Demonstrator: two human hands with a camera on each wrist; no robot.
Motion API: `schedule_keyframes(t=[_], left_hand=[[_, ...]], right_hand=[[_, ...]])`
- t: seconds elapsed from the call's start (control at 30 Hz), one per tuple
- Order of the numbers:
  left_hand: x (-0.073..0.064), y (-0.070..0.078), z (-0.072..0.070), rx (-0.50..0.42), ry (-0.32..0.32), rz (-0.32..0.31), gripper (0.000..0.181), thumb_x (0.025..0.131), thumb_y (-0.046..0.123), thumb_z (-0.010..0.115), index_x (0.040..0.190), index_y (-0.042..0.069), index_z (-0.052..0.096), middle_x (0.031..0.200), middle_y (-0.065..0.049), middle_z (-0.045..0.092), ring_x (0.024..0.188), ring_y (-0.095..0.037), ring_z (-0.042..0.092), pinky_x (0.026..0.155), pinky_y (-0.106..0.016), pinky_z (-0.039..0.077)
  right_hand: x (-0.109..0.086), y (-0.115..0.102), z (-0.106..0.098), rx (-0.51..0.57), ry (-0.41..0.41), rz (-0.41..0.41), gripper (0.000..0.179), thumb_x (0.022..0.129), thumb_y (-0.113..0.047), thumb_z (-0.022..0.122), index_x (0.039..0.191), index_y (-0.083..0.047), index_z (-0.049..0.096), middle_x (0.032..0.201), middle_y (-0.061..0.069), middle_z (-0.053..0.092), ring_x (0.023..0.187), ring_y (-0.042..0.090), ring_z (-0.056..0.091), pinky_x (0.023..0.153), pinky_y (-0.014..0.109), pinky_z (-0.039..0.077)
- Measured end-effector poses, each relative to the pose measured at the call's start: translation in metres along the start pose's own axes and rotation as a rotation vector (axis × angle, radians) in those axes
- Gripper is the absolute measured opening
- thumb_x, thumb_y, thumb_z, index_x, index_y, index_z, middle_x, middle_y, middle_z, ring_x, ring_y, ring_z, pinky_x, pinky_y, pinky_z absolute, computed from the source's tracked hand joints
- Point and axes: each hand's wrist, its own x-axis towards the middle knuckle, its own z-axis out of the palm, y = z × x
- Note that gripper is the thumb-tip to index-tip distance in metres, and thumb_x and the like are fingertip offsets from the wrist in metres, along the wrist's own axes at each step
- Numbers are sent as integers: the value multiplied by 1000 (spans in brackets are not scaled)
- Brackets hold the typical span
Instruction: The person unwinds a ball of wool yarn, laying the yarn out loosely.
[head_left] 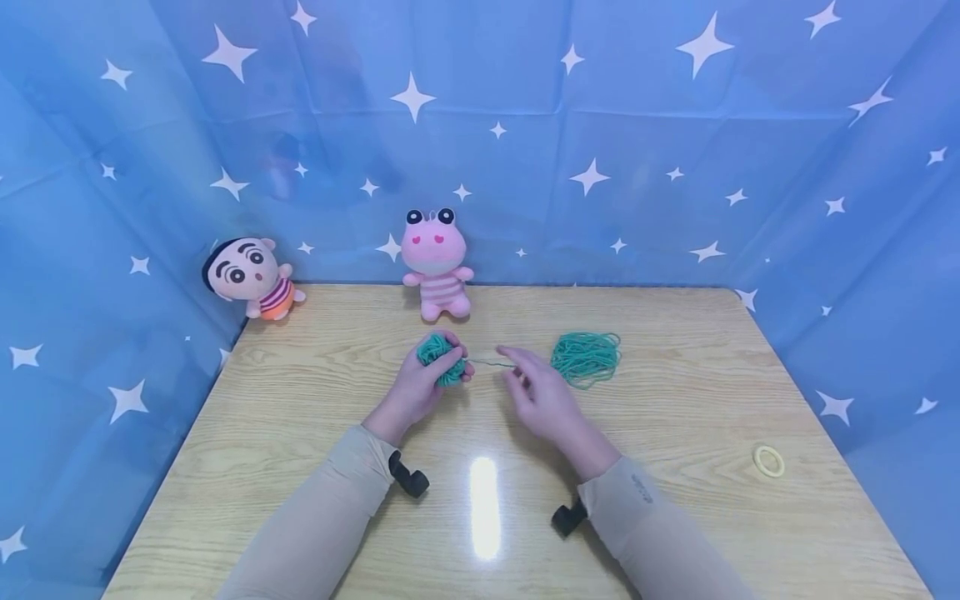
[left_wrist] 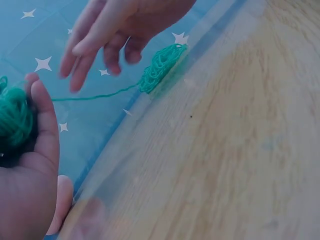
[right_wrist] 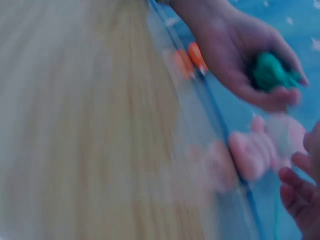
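Observation:
My left hand (head_left: 412, 387) grips a small wound ball of green yarn (head_left: 432, 350), thumb across its front and fingers behind it. From the ball a thin green strand (left_wrist: 97, 98) runs right, towards a loose heap of the same yarn (head_left: 587, 358) lying on the table. Between ball and heap hovers my right hand (head_left: 546, 402), its fingers loosely bent and apart. In the left wrist view the strand passes just below those fingers, and no pinch on it shows. The right wrist view is blurred; there the ball (right_wrist: 271, 72) sits in the left palm.
A pink frog-like plush toy (head_left: 442, 287) sits at the table's back edge, beyond the left hand. Another plush doll (head_left: 258, 279) with dark hair is at the back left corner. A pale yellow ring (head_left: 768, 461) lies on the wooden table (head_left: 675, 517) at the right.

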Motion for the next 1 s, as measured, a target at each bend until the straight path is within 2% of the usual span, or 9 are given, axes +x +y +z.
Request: schedule_keyframes(t=[0.07, 0.13, 0.27, 0.37, 0.57, 0.67, 0.77, 0.87, 1.0], left_hand=[[-1, 1, 1, 8, -27, 1, 8, 113, 8, 55, 117, 15, 56, 109, 0, 67, 90, -13, 76, 83, -26, 66], [-1, 0, 1, 15, -50, 1, 9, 113, 6, 54, 117, 14, 57, 109, -1, 67, 89, -13, 77, 83, -27, 66], [-1, -2, 1, 24, -52, -12, 10, 112, 6, 57, 118, 14, 57, 109, -1, 66, 86, -13, 75, 77, -25, 65], [-1, -2, 1, 35, -16, -30, 16, 110, 6, 60, 121, 17, 56, 105, 1, 65, 82, -13, 72, 71, -24, 62], [0, -2, -2, 49, 70, -18, 38, 108, 3, 61, 139, 19, 47, 106, 1, 67, 88, -16, 72, 71, -25, 62], [0, -1, -2, 0, 74, 6, 49, 105, -1, 55, 147, 21, 41, 114, -3, 64, 94, -18, 72, 74, -28, 64], [2, -1, -3, -61, 76, 15, 58, 100, -5, 50, 148, 25, 38, 123, -6, 59, 100, -21, 72, 79, -32, 65], [3, -1, -4, -108, 94, 3, 59, 99, -3, 46, 149, 27, 38, 131, -7, 56, 102, -23, 72, 81, -35, 64], [4, 0, -5, -96, 116, -27, 43, 109, 8, 49, 149, 23, 40, 136, -6, 54, 102, -22, 69, 81, -33, 63]], right_hand=[[4, -10, 10, 13, -42, -4, 45, 114, -17, 58, 158, -9, 58, 149, 12, 70, 99, 20, 72, 86, 37, 64], [7, -15, 19, 4, -38, -19, 40, 114, -18, 59, 153, -9, 63, 139, 10, 75, 93, 17, 70, 81, 32, 62], [8, -19, 25, -14, 49, -63, 22, 111, -14, 66, 128, -8, 78, 106, 5, 79, 80, 13, 63, 70, 26, 56], [8, -20, 23, 9, 135, -86, 13, 108, -11, 69, 113, -8, 80, 95, 3, 77, 76, 11, 60, 66, 24, 53], [8, -15, 21, 71, 274, -171, 10, 104, -3, 70, 107, -5, 80, 89, 4, 76, 70, 9, 56, 61, 20, 47], [8, -12, 22, 98, 317, -221, 11, 102, 1, 70, 105, -4, 79, 87, 4, 76, 70, 10, 56, 60, 19, 45], [8, -10, 22, 108, 346, -240, 13, 100, 4, 70, 106, -5, 79, 87, 5, 76, 69, 11, 57, 60, 18, 45], [7, -10, 21, 104, 352, -239, 14, 100, 3, 71, 107, -6, 80, 87, 5, 76, 70, 11, 57, 61, 18, 46], [8, -10, 21, 87, 350, -258, 12, 100, 2, 73, 106, -6, 80, 86, 5, 76, 68, 12, 58, 60, 19, 47]])
